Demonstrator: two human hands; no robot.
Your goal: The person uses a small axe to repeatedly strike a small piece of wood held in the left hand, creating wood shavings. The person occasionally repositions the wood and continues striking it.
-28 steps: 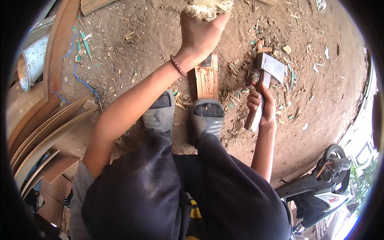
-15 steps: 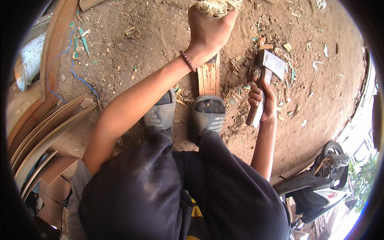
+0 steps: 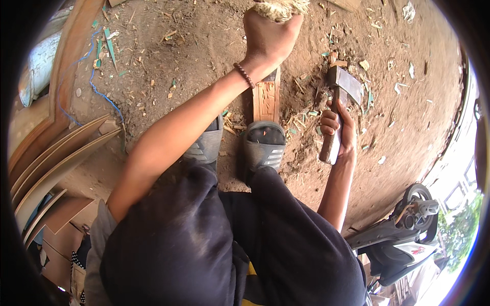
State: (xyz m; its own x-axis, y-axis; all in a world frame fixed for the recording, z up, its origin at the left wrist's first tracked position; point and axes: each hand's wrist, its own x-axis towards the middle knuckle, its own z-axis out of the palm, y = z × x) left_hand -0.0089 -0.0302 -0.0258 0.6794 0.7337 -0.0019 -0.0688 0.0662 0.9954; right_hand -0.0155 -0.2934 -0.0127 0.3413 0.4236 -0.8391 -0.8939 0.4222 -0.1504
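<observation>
Near the top edge, my left hand (image 3: pixel 270 38) is closed round an upright thing whose shaggy, pale fibrous top (image 3: pixel 280 9) sticks out of the fist; its lower part is hidden, so its kind cannot be told. Beneath that wrist lies a narrow wooden piece (image 3: pixel 266 102) with a rough, chipped face and a dark patch by the wrist. My right sandal (image 3: pixel 264 145) rests on its near end. To the right, my right hand (image 3: pixel 339 127) grips the wooden handle of a hatchet (image 3: pixel 347 84), its broad grey blade pointing right, held above the dirt.
Wood chips and green splinters litter the dirt ground (image 3: pixel 398 127). Curved brown boards (image 3: pixel 61 163) and a blue string (image 3: pixel 102 94) are at left. At lower right stands a motorbike (image 3: pixel 403 234). My left sandal (image 3: pixel 206 145) is beside the wooden piece.
The view has shifted slightly. The hatchet and my right hand sit a little farther right and lower. My left hand keeps its hold on the fibrous-topped thing.
</observation>
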